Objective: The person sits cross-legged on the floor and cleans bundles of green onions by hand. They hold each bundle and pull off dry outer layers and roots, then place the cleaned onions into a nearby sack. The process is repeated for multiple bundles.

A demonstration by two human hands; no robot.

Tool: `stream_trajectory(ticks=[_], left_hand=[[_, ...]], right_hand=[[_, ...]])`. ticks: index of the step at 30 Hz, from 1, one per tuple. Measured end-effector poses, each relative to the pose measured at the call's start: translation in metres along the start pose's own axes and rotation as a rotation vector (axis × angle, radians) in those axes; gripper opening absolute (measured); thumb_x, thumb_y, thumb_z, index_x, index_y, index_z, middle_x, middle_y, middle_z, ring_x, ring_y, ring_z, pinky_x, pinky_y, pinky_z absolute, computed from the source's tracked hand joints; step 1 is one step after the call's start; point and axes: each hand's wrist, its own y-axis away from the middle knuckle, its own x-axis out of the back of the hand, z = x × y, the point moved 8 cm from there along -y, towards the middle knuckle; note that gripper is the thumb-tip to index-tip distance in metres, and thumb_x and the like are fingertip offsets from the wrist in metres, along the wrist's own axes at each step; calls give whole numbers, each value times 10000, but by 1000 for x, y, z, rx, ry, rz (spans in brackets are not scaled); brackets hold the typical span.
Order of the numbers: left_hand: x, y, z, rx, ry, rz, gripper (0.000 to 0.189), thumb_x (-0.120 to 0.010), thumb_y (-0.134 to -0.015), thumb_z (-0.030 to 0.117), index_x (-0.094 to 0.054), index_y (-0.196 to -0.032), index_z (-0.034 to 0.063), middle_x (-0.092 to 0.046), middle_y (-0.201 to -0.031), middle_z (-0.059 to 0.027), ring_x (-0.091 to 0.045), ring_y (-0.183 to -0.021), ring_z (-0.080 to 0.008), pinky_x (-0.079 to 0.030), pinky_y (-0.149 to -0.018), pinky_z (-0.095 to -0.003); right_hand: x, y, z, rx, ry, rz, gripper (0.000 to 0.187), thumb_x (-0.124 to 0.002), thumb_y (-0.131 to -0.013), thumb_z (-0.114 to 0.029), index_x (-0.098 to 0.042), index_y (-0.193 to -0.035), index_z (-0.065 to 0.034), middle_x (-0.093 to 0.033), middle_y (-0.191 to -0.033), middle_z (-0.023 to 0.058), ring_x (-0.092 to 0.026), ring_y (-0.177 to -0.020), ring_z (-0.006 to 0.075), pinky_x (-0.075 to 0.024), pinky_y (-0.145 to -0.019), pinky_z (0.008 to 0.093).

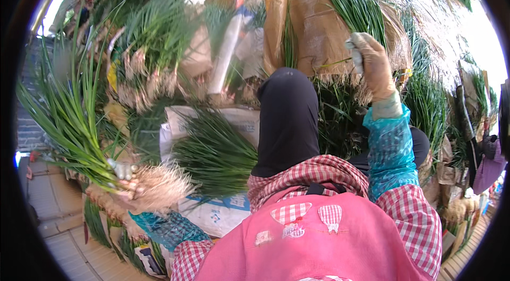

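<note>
My left hand (pixel 123 171), in a pale coated glove, grips a bunch of green garlic or similar allium plants (pixel 85 137) just above the bulbs. Its long leaves fan out to the upper left, and the shaggy pale roots (pixel 167 185) point right. My right hand (pixel 369 60), in a soiled glove, is raised ahead on the right with its fingers curled. A thin green leaf (pixel 334 63) sticks out leftward from its fingertips. Beneath and beyond that hand are a brown paper wrapping (pixel 314 30) and a bundle of long green leaves (pixel 354 6).
Cut greens (pixel 215 149) lie on a white printed sack (pixel 215 217) left of my knee (pixel 289 113). More rooted bunches (pixel 155 42) stand at the upper left, near a pale tube (pixel 226 58). Flattened cardboard (pixel 75 253) covers the lower left. Another person's purple sleeve (pixel 489 167) shows far right.
</note>
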Motion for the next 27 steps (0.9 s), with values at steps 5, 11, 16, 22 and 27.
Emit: stream_trajectory(ticks=[5, 11, 16, 22, 27], left_hand=[[50, 73, -196, 367, 86, -94, 268, -559, -847, 207, -581, -956, -36, -605, -860, -152, -587, -779, -295, -478, -801, -390], [-26, 220, -492, 1154, 1477, 330, 422, -513, -824, 3, -418, -1197, -170, -529, -893, -134, -498, -641, -68, -461, -503, -126], [-53, 219, -545, 1039, 1128, 497, 332, -473, -822, 38, -503, -1095, -149, -577, -902, -158, -544, -650, -118, -508, -587, -195], [-37, 232, -547, 1123, 790, 632, 278, -511, -796, 21, -578, -1043, -85, -635, -927, -152, -587, -703, -169, -499, -637, -256], [-7, 238, -490, 1145, -236, 684, 126, -677, -784, 98, -650, -767, -24, -639, -681, -80, -554, -498, -142, -424, -441, -272]], right_hand=[[64, 2, 59, -107, 144, 188, 185, -540, -943, -210, -639, -928, -55, -570, -665, -45, -421, -491, 20, -309, -423, 183], [69, 44, 114, -462, 375, 85, 211, -523, -953, -239, -612, -887, -60, -558, -615, -32, -458, -463, 48, -364, -402, 189], [58, 54, 126, -520, 500, 40, 226, -531, -947, -238, -622, -862, -49, -546, -595, -28, -460, -451, 64, -358, -409, 197], [39, 61, 163, -594, 572, -78, 227, -513, -953, -243, -603, -854, -59, -555, -581, -13, -485, -424, 89, -377, -405, 200], [53, 88, 198, -730, 573, -64, 224, -494, -961, -214, -605, -888, -33, -563, -610, 11, -502, -472, 86, -386, -422, 208]])
